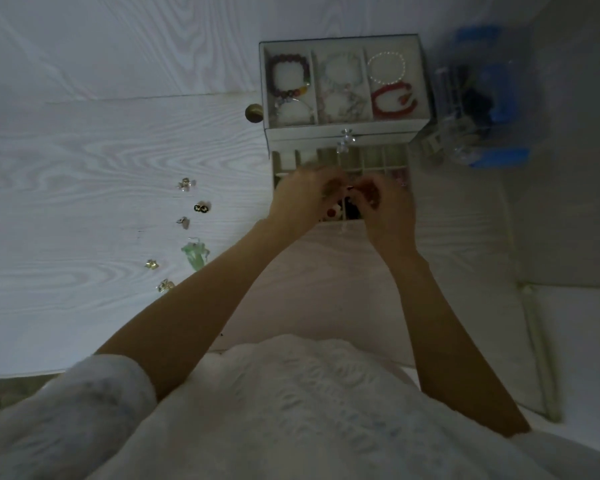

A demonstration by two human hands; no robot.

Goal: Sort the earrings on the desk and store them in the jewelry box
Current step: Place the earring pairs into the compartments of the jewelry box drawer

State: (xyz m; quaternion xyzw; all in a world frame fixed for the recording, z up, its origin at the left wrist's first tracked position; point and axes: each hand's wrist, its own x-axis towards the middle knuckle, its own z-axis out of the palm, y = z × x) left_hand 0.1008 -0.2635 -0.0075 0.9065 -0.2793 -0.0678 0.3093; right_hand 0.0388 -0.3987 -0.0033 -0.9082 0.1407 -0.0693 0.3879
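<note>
A white jewelry box [342, 133] stands at the back of the desk, its top tray holding bracelets. Its lower drawer [371, 161], divided into small compartments, is pulled out. My left hand [302, 195] and my right hand [388, 206] meet above the drawer, and both pinch a small dark earring [350, 188] between their fingertips. Several earrings lie in a loose column on the desk to the left: a clear one [186, 184], a black and gold pair [202, 207], a small one [183, 222], a green one [195, 255], and gold ones [151, 264] [165, 285].
A brass knob [253, 113] sits beside the box's left wall. A clear container with blue parts [475, 98] stands right of the box. Red and dark pieces [336, 213] lie in the drawer's front compartments. A white wood-grain desk top [84, 150] spreads to the left.
</note>
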